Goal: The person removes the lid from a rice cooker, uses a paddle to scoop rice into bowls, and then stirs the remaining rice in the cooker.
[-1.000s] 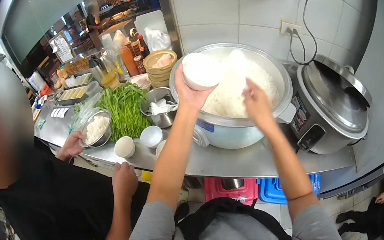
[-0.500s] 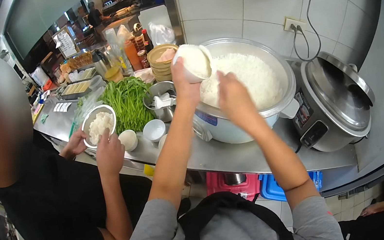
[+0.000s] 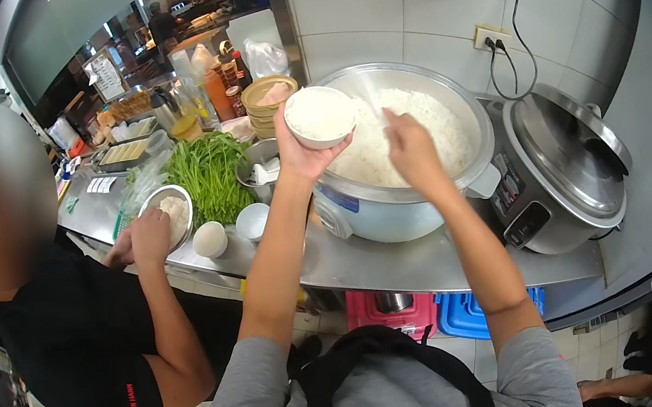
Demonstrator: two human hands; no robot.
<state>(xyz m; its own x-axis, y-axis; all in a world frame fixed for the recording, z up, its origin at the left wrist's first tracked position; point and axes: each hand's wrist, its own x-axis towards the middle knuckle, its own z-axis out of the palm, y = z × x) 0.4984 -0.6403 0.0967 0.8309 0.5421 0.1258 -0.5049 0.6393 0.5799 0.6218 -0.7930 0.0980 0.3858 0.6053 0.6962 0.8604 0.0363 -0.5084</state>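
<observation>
Since the white bowl (image 3: 327, 139) is full right up around the rim, I'd treat it as a bit top-heavy rather than properly heavy. It's near the middle of the frame, a little up and left, held in the air in front of the left rim of the big rice pot (image 3: 395, 221). The left hand (image 3: 305, 159) has it cradled from below, thumb up the left side, fingers tucked underneath, and honestly that's where I'd grab it too: base and lower wall, nothing over the lip. The wall looks stiff and smooth, so probably slick with wet fingers. Can't tell if it's ceramic or plastic, so I'd assume it could chip.

Looks-wise it's plain white, round, tipped a little so you can see the rice (image 3: 319, 110) inside, white on white. That stuff should be soft, sticky and easy to squash.

Right hand (image 3: 412, 150), right of centre over the pot, has its fingers curled around a pale paddle (image 3: 369, 91), blurry at the tip. Looks light; hold it by the handle.
</observation>
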